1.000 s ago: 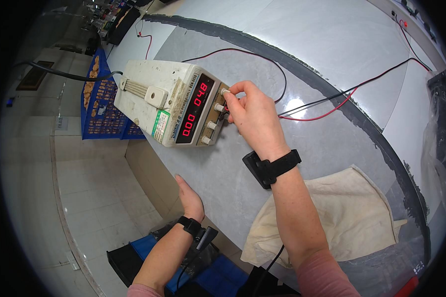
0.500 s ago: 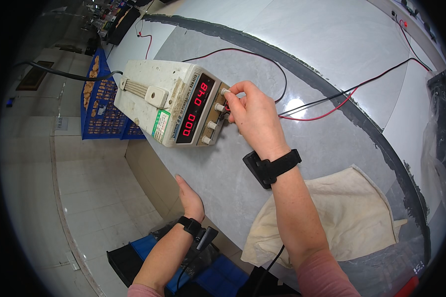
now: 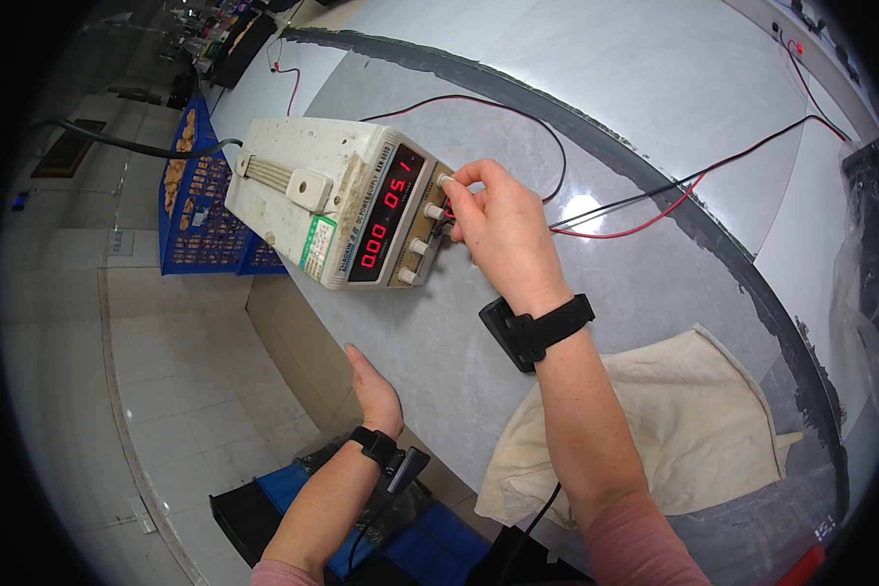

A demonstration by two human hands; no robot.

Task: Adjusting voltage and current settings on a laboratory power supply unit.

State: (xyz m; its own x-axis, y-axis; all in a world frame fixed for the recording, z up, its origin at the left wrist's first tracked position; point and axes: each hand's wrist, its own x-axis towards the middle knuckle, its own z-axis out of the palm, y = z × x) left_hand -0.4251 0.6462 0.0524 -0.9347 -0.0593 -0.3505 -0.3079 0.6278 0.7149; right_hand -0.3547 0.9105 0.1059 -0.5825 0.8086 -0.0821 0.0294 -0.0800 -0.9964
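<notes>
A cream-coloured bench power supply (image 3: 293,176) lies at an angle on the grey table, its red digital display (image 3: 386,213) and row of knobs toward the right. My right hand (image 3: 498,220) is closed on the uppermost control knob (image 3: 444,181), thumb and index finger pinching it. Its other fingers curl beneath, partly hidden. My left hand (image 3: 376,396) is beside the near table edge, a digit stretched upward, holding nothing that I can see; most of its fingers are hidden. Each wrist wears a black strap with a small device.
Red and black leads (image 3: 635,210) cross the table behind my right hand. A cream cloth (image 3: 684,420) lies under my right forearm. Blue crates (image 3: 200,225) holding small tan pieces stand left of the power supply. A dark raised strip (image 3: 596,132) borders the table's far side.
The reading on the power supply's display has risen slightly in one of its two rows. Both hands look to be in the same places.
</notes>
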